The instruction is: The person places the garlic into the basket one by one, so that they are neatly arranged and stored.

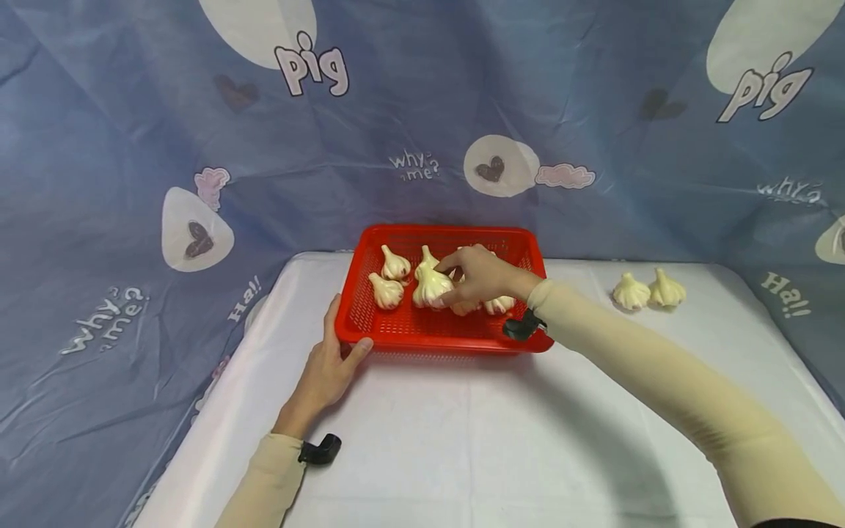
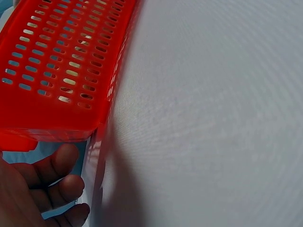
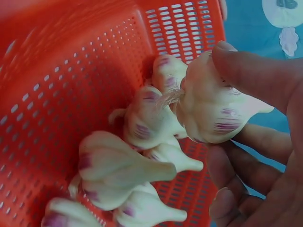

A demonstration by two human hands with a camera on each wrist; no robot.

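My right hand (image 1: 485, 271) is over the red plastic basket (image 1: 422, 341), pinching a garlic bulb (image 1: 432, 286) between thumb and fingers. Up close in the right wrist view, this held garlic bulb (image 3: 213, 104) shows purple streaks and a tuft of roots. Below it lie several more garlic bulbs (image 3: 113, 170) inside the basket, some partly hidden by my hand in the head view. At the basket's left front corner, my left hand (image 1: 330, 367) holds the rim, thumb over the front edge and fingers along the left side.
Two garlic bulbs (image 1: 650, 291) sit side by side on the white table (image 1: 528, 455), right of the basket. Behind and at both sides hangs a blue printed cloth (image 1: 409, 110).
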